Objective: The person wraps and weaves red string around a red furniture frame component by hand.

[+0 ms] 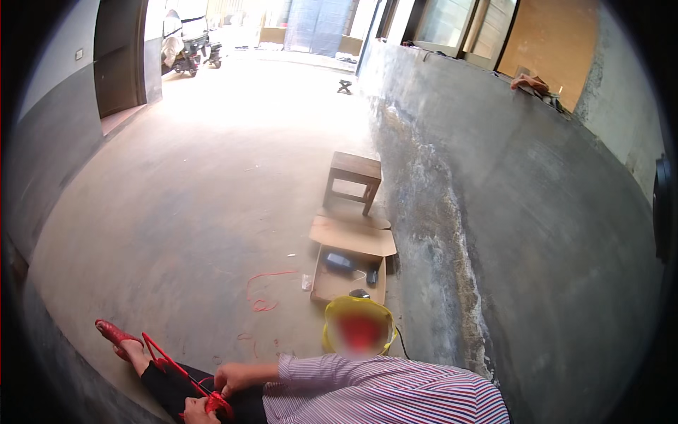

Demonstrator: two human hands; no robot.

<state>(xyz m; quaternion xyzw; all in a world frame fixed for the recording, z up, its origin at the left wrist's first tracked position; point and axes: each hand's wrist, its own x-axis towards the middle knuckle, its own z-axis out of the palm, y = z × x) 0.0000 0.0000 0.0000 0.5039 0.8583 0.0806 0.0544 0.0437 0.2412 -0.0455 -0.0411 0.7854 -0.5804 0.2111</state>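
Observation:
At the lower left, over my dark-trousered lap, both hands work at a bundle of red cord [220,405]. My left hand [196,412] is closed on it from below, partly cut off by the lower edge. My right hand [235,377], coming from the striped sleeve [311,369], has its fingers bent and pinched on the cord just above. Taut red strands [169,362] run from the bundle toward my foot in a red shoe [115,331], and a thin dark strip lies along them. Fine detail between the fingers is too small to make out.
Beside me stands a yellow bucket [329,335] with a blurred red mass inside. Past it lie an open cardboard box [353,233] holding a dark blue device [340,262], and a wooden stool [357,167]. Loose red cord [263,305] lies on the floor. A grey wall [537,233] runs along the right.

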